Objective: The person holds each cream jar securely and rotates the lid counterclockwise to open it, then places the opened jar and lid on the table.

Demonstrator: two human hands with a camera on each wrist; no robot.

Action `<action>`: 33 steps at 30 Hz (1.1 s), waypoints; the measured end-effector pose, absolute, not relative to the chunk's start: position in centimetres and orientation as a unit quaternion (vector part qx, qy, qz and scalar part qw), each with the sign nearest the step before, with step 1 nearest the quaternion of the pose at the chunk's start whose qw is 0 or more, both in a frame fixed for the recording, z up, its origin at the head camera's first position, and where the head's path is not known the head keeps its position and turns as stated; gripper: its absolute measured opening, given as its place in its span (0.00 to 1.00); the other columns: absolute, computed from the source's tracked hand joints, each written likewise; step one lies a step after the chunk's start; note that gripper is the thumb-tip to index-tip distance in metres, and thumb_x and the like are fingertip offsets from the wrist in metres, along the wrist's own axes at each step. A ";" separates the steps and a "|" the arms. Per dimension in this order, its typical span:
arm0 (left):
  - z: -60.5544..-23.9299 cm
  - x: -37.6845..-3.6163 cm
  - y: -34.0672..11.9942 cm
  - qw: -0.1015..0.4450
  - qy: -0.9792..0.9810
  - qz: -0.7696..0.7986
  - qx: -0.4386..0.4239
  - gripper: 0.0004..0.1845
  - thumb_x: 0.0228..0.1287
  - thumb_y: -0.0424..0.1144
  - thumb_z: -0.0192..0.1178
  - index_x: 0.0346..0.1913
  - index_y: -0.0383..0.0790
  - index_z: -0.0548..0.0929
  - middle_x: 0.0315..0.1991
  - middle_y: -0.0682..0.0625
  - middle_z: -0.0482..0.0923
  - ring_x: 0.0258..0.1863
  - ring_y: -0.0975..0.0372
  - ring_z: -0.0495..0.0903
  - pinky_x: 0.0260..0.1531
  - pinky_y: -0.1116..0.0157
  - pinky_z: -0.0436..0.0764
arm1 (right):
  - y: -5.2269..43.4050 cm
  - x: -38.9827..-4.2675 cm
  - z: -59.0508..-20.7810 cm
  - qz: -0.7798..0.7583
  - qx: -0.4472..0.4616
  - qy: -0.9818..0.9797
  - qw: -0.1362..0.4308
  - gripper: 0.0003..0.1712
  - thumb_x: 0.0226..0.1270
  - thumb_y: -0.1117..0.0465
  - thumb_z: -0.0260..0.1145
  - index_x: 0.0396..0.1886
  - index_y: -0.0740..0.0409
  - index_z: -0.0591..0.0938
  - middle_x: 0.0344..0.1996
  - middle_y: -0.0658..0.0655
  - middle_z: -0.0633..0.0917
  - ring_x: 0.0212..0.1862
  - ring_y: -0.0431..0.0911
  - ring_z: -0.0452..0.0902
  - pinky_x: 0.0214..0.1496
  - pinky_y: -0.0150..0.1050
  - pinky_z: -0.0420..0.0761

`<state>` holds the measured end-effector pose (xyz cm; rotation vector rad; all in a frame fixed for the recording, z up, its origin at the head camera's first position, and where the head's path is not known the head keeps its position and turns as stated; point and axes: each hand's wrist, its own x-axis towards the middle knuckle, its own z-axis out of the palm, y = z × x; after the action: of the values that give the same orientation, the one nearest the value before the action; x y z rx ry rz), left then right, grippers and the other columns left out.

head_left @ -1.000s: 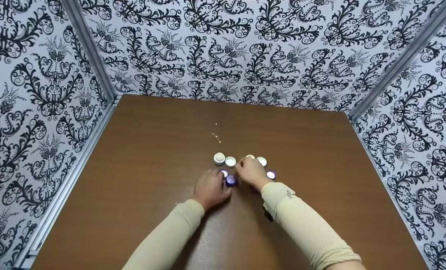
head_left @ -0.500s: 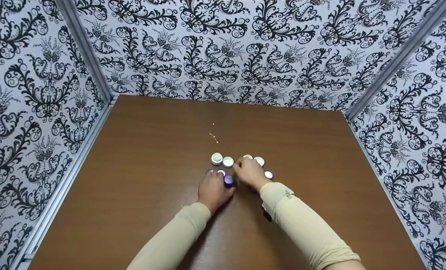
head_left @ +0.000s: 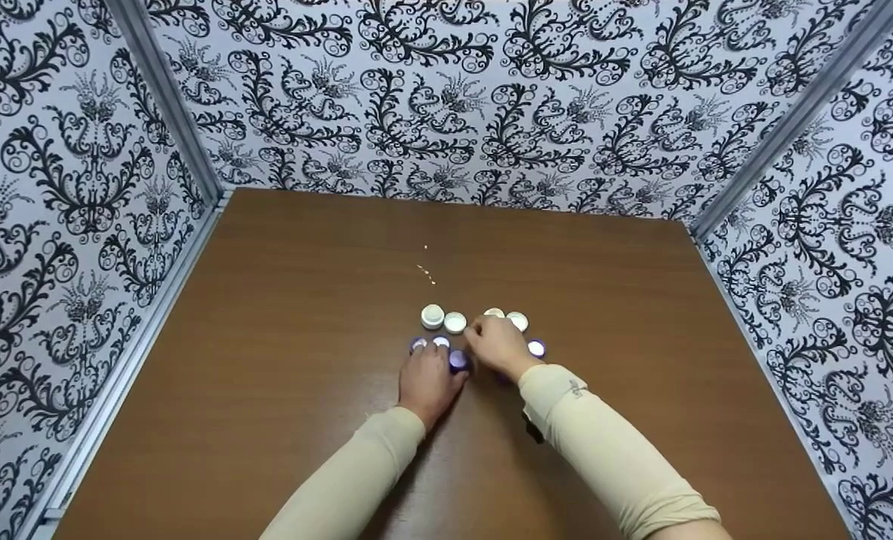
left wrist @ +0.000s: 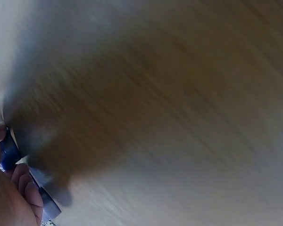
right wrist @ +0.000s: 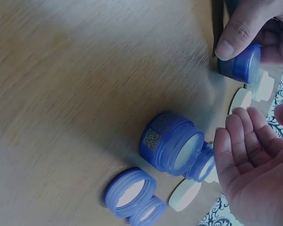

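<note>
My left hand (head_left: 425, 379) grips a capped blue jar (right wrist: 240, 63) on the table, thumb on one side and fingers on the other. Beside its fingertips in the head view lie blue-rimmed round pieces with white insides, one being the piece (head_left: 440, 342) by the middle fingers. The right hand (right wrist: 262, 174) holds nothing, its fingers loosely bent. Close to those fingers stand a larger open blue jar (right wrist: 167, 141) with white content and a smaller open blue jar (right wrist: 199, 162). Two blue lids (right wrist: 129, 193) lie near them. In the left wrist view, the left hand is only partly seen.
A white jar (head_left: 432, 316) and an upturned white lid (head_left: 455, 323) are beyond the left hand. Behind the right hand are another white jar (head_left: 494, 313) and lid (head_left: 518, 322). Small white crumbs (head_left: 426, 273) dot the table farther back. Patterned walls (head_left: 431, 112) enclose the table.
My left hand has shifted slightly forward and right, its fingers now over the blue-rimmed pieces. One more such piece shows at its left. The right hand has stayed in place.
</note>
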<state>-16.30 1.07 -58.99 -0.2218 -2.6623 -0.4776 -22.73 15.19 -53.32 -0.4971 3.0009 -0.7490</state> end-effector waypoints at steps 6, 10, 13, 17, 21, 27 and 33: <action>-59.0 -16.3 1.1 0.205 -0.957 -0.191 -0.079 0.25 0.47 0.51 0.75 0.39 0.34 0.82 0.33 0.42 0.80 0.36 0.47 0.81 0.34 0.52 0.81 | 15.0 -22.7 -53.3 -0.234 -0.160 0.959 0.005 0.16 0.69 0.59 0.61 0.19 0.54 0.77 0.16 0.47 0.72 0.22 0.45 0.68 0.28 0.43 0.71; -58.8 -16.3 0.9 0.206 -0.953 -0.205 -0.084 0.24 0.47 0.49 0.73 0.41 0.34 0.81 0.35 0.42 0.80 0.36 0.47 0.81 0.35 0.51 0.81 | 15.0 -22.7 -53.1 -0.232 -0.158 0.960 0.006 0.15 0.69 0.59 0.61 0.20 0.56 0.78 0.16 0.47 0.72 0.22 0.46 0.68 0.28 0.44 0.71; -58.7 -16.2 0.7 0.217 -0.948 -0.214 -0.089 0.23 0.46 0.47 0.73 0.41 0.34 0.81 0.35 0.41 0.79 0.35 0.46 0.82 0.33 0.50 0.81 | 15.0 -22.6 -53.0 -0.236 -0.155 0.959 0.009 0.15 0.69 0.60 0.61 0.21 0.56 0.78 0.16 0.48 0.73 0.23 0.46 0.69 0.28 0.44 0.71; -58.6 -16.2 0.6 0.232 -0.940 -0.229 -0.101 0.22 0.45 0.44 0.73 0.39 0.35 0.80 0.33 0.42 0.80 0.33 0.47 0.82 0.32 0.51 0.81 | 15.0 -22.6 -52.8 -0.240 -0.149 0.959 0.011 0.15 0.69 0.60 0.61 0.20 0.55 0.78 0.16 0.48 0.73 0.23 0.46 0.69 0.28 0.43 0.71; -58.6 -16.3 0.4 0.235 -0.933 -0.247 -0.115 0.19 0.43 0.42 0.72 0.38 0.37 0.80 0.31 0.44 0.81 0.32 0.48 0.82 0.32 0.52 0.80 | 15.0 -22.8 -52.9 -0.244 -0.153 0.958 0.007 0.15 0.68 0.61 0.61 0.19 0.54 0.76 0.16 0.48 0.72 0.23 0.45 0.68 0.27 0.42 0.70; -58.7 -16.6 0.0 0.219 -0.931 -0.263 -0.127 0.18 0.43 0.41 0.70 0.38 0.39 0.79 0.33 0.46 0.80 0.34 0.51 0.81 0.34 0.53 0.80 | 14.9 -22.9 -53.1 -0.249 -0.161 0.955 0.014 0.16 0.66 0.60 0.57 0.17 0.52 0.72 0.15 0.47 0.70 0.20 0.43 0.66 0.25 0.39 0.68; -58.8 -16.8 -0.3 0.233 -0.924 -0.280 -0.121 0.17 0.42 0.40 0.72 0.36 0.39 0.79 0.33 0.46 0.79 0.36 0.51 0.80 0.37 0.54 0.80 | 14.8 -23.0 -53.3 -0.253 -0.173 0.952 0.001 0.13 0.65 0.60 0.59 0.20 0.54 0.76 0.17 0.47 0.74 0.23 0.44 0.68 0.28 0.41 0.71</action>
<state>-16.75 -0.34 -58.80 -0.3328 -2.5370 -0.7678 -22.96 14.82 -53.32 -0.5425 2.9886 -0.7930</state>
